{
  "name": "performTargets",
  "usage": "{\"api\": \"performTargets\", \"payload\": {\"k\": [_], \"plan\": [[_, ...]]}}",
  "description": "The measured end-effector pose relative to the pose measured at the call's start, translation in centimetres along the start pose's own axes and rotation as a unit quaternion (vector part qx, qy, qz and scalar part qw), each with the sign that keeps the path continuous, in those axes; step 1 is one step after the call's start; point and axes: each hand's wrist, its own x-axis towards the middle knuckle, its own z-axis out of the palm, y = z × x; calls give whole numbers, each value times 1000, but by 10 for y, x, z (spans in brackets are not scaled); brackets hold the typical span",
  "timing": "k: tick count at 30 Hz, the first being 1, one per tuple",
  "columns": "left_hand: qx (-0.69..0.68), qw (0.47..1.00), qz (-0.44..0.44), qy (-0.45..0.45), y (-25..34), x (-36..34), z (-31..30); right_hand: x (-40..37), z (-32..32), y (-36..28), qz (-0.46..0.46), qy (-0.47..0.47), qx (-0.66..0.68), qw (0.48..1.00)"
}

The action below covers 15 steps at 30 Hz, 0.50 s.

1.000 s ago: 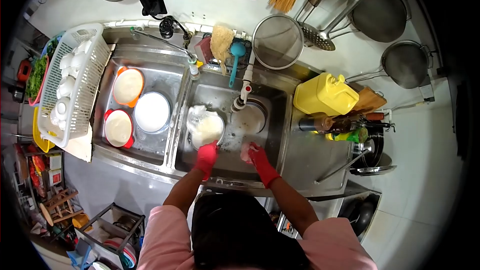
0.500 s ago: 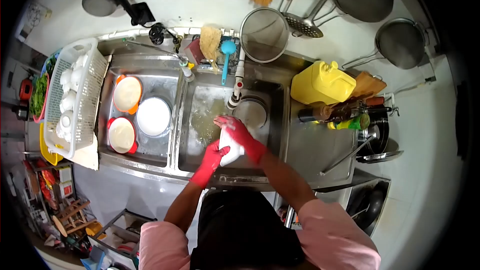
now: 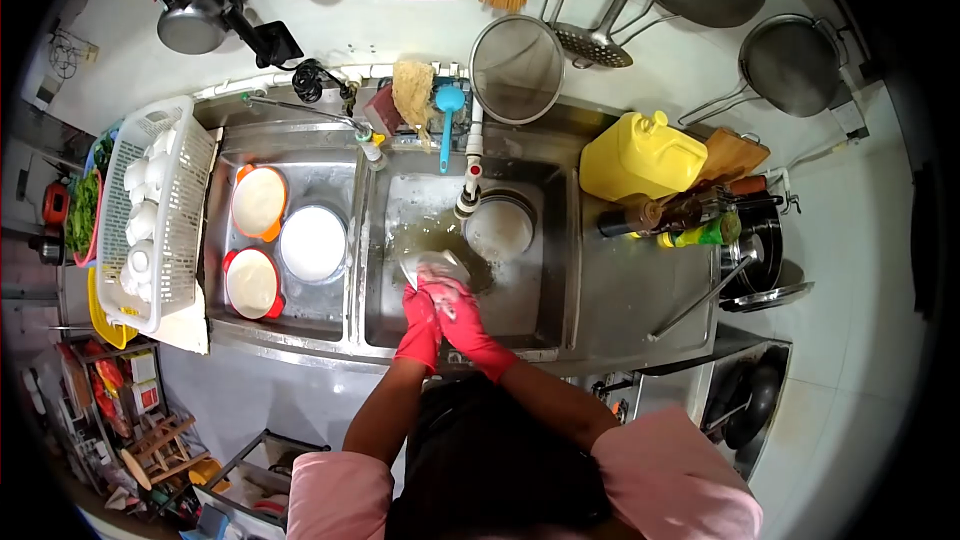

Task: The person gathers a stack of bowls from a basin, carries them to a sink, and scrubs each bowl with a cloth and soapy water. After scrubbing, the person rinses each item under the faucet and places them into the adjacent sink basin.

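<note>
Both my hands wear red rubber gloves and are over the right basin (image 3: 545, 315) of a steel sink. My left hand (image 3: 421, 325) is closed on a white dish (image 3: 449, 261), gripping it from the near side. Soapy suds cover my right hand (image 3: 452, 308), which is wrapped over the same dish with its fingers pressed against it. Whether a sponge is under those fingers is hidden. Cloudy water lies in the basin beyond the dish. A round plate-like dish (image 3: 499, 230) rests below the tap (image 3: 467, 202).
The left basin holds an orange-handled dish (image 3: 258, 202), a red-handled dish (image 3: 252, 283) and a white round dish (image 3: 313, 243). A white basket (image 3: 178, 220) of cups stands further left. On the right are a yellow jug (image 3: 640, 162) and bottles (image 3: 695, 225). Strainers (image 3: 517, 70) hang behind.
The white dish has moved away from me and slightly left, and tilted differently. My right hand has swung nearer to my left, and the two gloves now sit side by side.
</note>
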Motion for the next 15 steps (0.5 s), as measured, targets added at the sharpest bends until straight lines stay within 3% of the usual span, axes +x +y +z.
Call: {"api": "performTargets", "payload": {"k": [1, 2, 4, 5, 6, 7, 9, 11, 13, 15], "plan": [[-101, 985, -84, -114, -5, 11, -36, 7, 8, -33, -155, -28, -250, 955], [-81, 996, -44, 12, -3, -16, -8, 13, 16, -65, -298, -1, -399, 867], [69, 995, 19, 65, 1, -36, 22, 36, 3, -77, -296, -35, -499, 814], [142, 984, 51, 91, 6, -42, 32, 56, -17, -69, -285, -40, -413, 864], [127, 986, 55, 98, 11, -46, 34, 63, -24, -83, -271, -47, -323, 906], [109, 987, 62, 104, 18, -46, 38, 49, -30, -96, -204, -3, -398, 894], [40, 990, 58, 124, 32, -46, 48, 32, -19, -71, -109, 3, -116, 987], [56, 989, 46, 126, 37, -42, 44, 19, -21, -66, -156, 68, -372, 913], [69, 986, 23, 150, 42, -37, 30, 34, -33, -46, -107, 8, -231, 967], [99, 984, 28, 148, 52, -42, 30, 37, -39, -58, -144, -26, -315, 938]]}}
